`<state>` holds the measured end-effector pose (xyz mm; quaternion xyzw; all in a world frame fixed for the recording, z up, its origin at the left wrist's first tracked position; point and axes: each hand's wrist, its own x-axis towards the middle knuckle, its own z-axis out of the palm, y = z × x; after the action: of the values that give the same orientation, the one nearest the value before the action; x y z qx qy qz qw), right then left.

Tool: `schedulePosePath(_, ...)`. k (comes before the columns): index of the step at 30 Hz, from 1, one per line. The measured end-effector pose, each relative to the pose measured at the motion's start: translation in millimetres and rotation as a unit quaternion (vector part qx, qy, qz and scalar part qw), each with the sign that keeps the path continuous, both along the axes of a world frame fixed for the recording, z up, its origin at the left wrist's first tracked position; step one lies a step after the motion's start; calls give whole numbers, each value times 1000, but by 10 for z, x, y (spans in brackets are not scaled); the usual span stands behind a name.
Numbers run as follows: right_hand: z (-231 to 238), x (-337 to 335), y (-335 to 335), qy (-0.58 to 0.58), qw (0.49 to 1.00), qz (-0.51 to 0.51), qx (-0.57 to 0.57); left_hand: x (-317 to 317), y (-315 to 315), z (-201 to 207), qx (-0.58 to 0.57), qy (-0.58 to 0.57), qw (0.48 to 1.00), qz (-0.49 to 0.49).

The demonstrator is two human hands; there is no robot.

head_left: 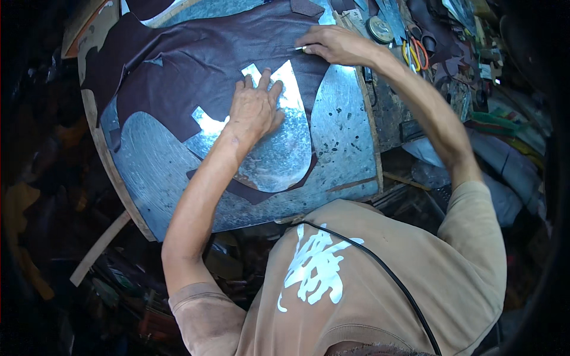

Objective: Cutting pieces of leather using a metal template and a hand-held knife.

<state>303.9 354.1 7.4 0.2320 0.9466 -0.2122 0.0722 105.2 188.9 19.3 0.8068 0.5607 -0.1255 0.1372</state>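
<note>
Nearest you is your own tan shirt (pixel 404 261) with a pale print on the chest and a black cable (pixel 392 273) running across it. Just past it begins the worktable (pixel 344 133), its scuffed metal surface spotted with dark marks toward the right. Next comes a shiny metal plate (pixel 276 154), rounded at the end facing you and pointed at the far side; dark leather shows beneath its rounded edge. Your left hand (pixel 252 110) lies on the plate's upper part with fingers spread, palm down, pressing rather than grasping. The plate rests on a large dark brown leather sheet (pixel 184 65), which covers much of the table's far half and wrinkles toward the left. Farther off to the right, your right hand (pixel 329 44) pinches a small slim tool (pixel 301 48) between thumb and fingers, its pale end pointing left over the leather, well apart from the plate; whether its tip touches is too small to tell. Beyond your right wrist are orange-and-yellow handles (pixel 420 53) and a round tin-like object (pixel 380 28).
</note>
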Motion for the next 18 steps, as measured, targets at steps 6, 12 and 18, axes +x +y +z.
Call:
schedulePosePath(6, -255, 28, -1044, 256, 894, -351, -111, 146, 17, -68, 77, -57, 995, 2)
schedulePosePath(12, -178, -318, -1397, 203, 870, -448, -43, 53, 138, -160, 74, -116, 988, -76)
schedulePosePath(18, -254, -398, -1420, 183, 869, -459, 16, 19, 135, -252, 80, -139, 984, -82)
